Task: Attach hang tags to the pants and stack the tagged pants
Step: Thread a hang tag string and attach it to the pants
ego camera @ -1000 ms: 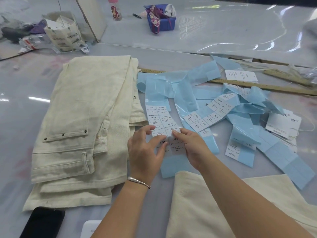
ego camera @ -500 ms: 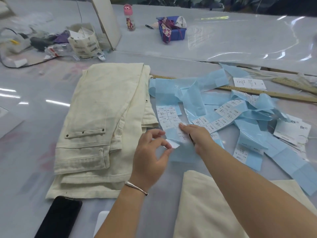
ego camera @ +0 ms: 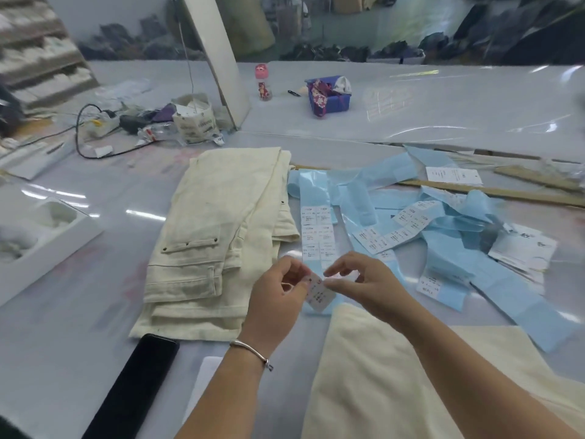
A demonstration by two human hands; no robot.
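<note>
- Head view: both hands are raised just above the tabletop (ego camera: 79, 312), near its front edge. The left hand (ego camera: 278, 299) pinches a small white sticker label (ego camera: 319, 293) between thumb and forefinger at its upper left corner; the right hand (ego camera: 364, 280) pinches its upper right edge with curled fingertips.
- The label looks paper-thin, light and floppy, and likely tacky on one side, so it is best held by its corners, as it is now.
- Just beyond the hands lies the blue backing strip (ego camera: 316, 232) carrying more printed labels, among a tangle of other blue strips (ego camera: 459, 248) to the right.
- A folded stack of cream pants (ego camera: 221, 232) lies left of the strips; the cloth looks soft but heavy, best gripped at the waistband or a folded edge. Another cream pair (ego camera: 380, 375) lies under the right forearm.
- A pile of white hang tags (ego camera: 522, 251) sits at far right.
- Containers: a blue bin (ego camera: 332, 99) at the back holds patterned cloth; a white tray (ego camera: 41, 236) at left holds something pale, too blurred to name; a printed bag (ego camera: 194, 122) stands open, its contents unclear.
- A black phone (ego camera: 133, 384) lies near the front.
</note>
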